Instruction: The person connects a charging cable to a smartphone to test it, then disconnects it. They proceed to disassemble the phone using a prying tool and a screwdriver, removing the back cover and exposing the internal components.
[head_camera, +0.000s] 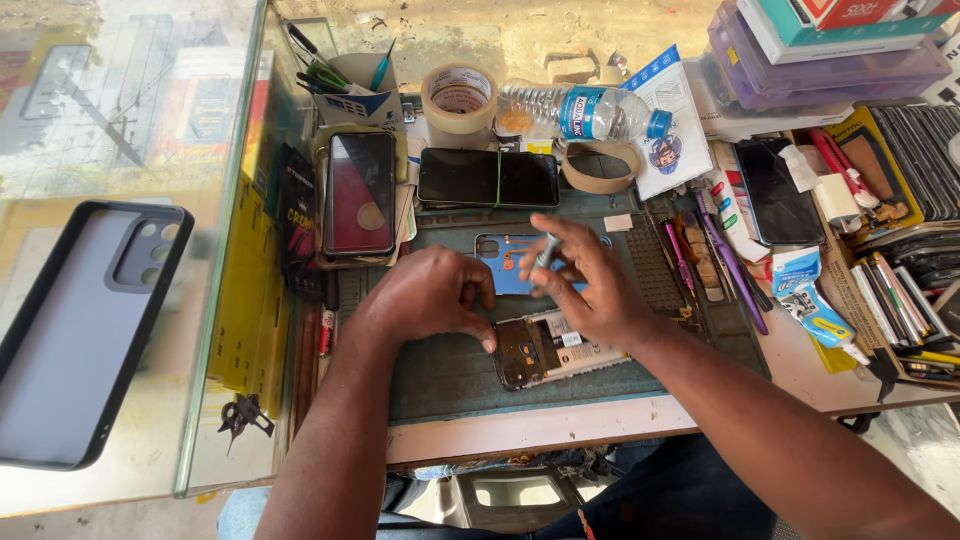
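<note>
Opened phone: (545, 350) back cover off, circuit board exposed, lying flat on the dark green work mat (440, 375) at the bench's front edge.
Left hand: (430, 295) palm down on the mat, fingers (487, 343) curled, 1 fingertip pressing the phone's upper left corner.
Right hand: (590, 285) over the phone's top half, fingers pinched narrow around a small metal screwdriver (546, 252), held upright and slightly tilted.
Blue back cover: (500, 262) on the mat just behind the hands, partly hidden by them.
Black phone: (488, 178) screen up, at the mat's far edge.
Phone in olive case: (359, 193) left of the mat, screen up.
Tape rolls: 2, 1 upright (459, 97), 1 flat (603, 167).
Water bottle: (575, 112) on its side between the rolls.
Hand tools: (715, 255) pink and purple drivers in a row right of the mat.
Grey phone case: (85, 330) on the glass counter (150, 140), far left, well apart.
</note>
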